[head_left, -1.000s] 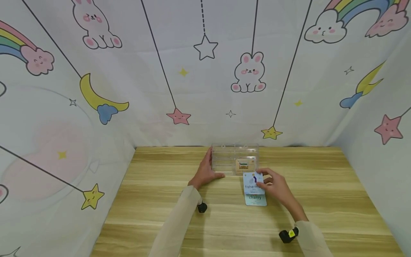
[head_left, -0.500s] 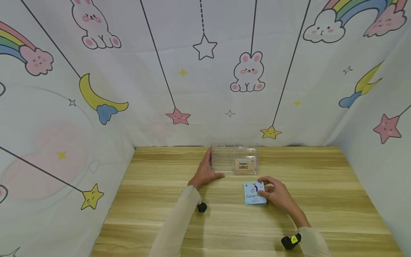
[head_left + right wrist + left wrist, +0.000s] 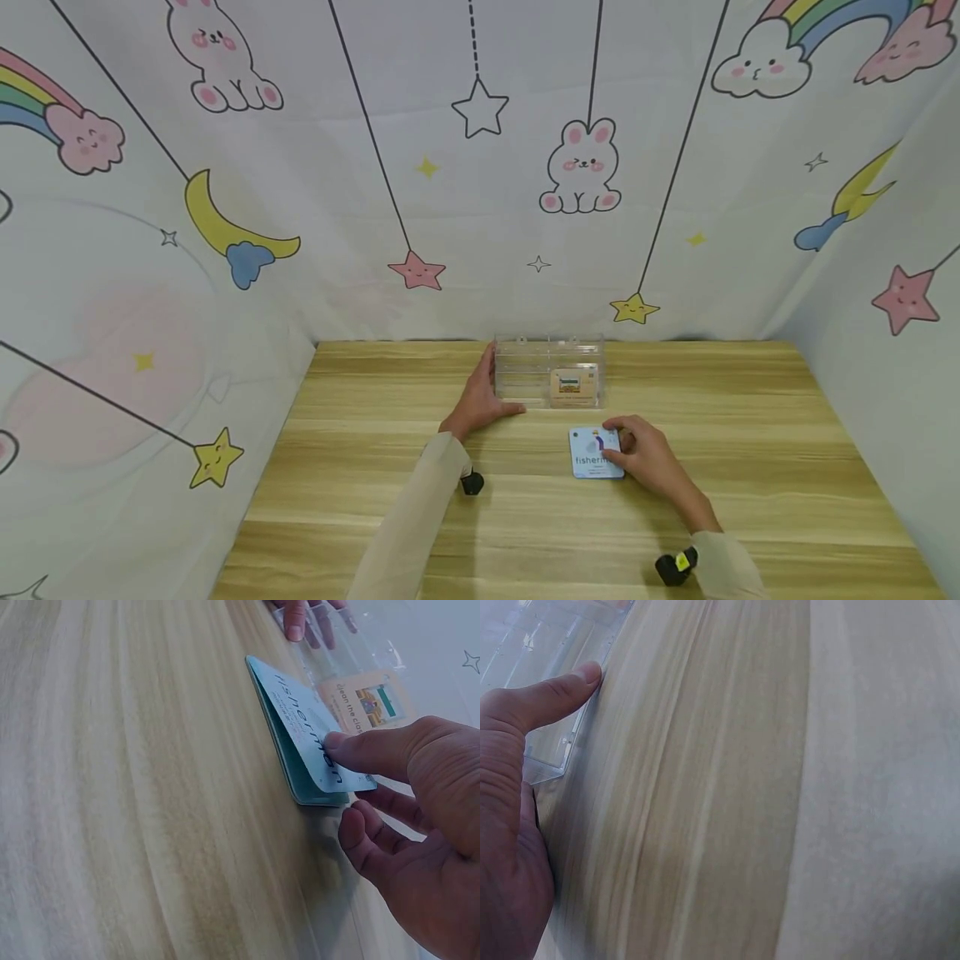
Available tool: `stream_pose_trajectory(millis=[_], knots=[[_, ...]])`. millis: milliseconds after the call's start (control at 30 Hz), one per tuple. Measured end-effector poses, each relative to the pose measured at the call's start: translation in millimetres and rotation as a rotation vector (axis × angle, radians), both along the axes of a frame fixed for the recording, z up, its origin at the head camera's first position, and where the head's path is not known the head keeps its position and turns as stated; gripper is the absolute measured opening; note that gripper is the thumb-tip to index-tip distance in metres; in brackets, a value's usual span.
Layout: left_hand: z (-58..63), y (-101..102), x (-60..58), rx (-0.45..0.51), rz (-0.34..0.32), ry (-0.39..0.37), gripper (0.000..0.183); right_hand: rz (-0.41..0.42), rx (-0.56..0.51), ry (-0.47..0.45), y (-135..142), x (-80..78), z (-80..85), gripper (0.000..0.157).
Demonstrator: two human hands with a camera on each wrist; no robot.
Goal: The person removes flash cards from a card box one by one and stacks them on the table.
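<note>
My right hand [image 3: 647, 454] pinches the pale blue "fisherman" card [image 3: 588, 462] by its right side, thumb on top and fingers below. In the right wrist view that card [image 3: 296, 724] tilts above the teal cards [image 3: 304, 791] lying on the table, its far edge close to theirs. Just behind stands a clear plastic card rack [image 3: 522, 392] with two columns of slots. A peach "clean the clos..." card [image 3: 574, 388] sits in its lower right slot. My left hand [image 3: 477, 407] grips the rack's left front corner, thumb along the front edge and fingers up the left side.
The wood-patterned table [image 3: 375, 400] ends at a white curtain [image 3: 480, 208] printed with rabbits, stars and rainbows. The rack stands near that back edge. Black wrist cameras sit on both sleeves.
My right hand has drawn the fisherman card from near the rack's front back toward me, over the cherry card, which is now hidden in the head view. My left hand has stayed in place.
</note>
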State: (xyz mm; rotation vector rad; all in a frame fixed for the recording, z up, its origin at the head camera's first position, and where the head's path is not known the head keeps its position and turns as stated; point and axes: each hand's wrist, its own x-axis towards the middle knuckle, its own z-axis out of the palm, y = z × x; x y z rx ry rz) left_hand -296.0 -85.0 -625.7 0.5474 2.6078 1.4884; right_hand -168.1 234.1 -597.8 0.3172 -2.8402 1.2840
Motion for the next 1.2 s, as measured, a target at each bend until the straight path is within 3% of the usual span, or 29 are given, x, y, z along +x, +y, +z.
stream_pose_trajectory(millis=[300,767,1200], knots=[[-1.6,-0.4,-0.4,0.002,-0.002,-0.002,0.138,-0.007,0.067,0.048,-1.9,-0.4,-5.6,0.038],[-1.2,-1.0,-0.4,0.016,-0.01,-0.031,0.138,0.029,0.102,-0.035,-0.6,-1.7,-2.1,0.034],[-4.4,-2.8,-0.2,0.011,-0.016,-0.009,0.138,0.031,0.066,0.026,2.9,-31.0,22.8,0.044]])
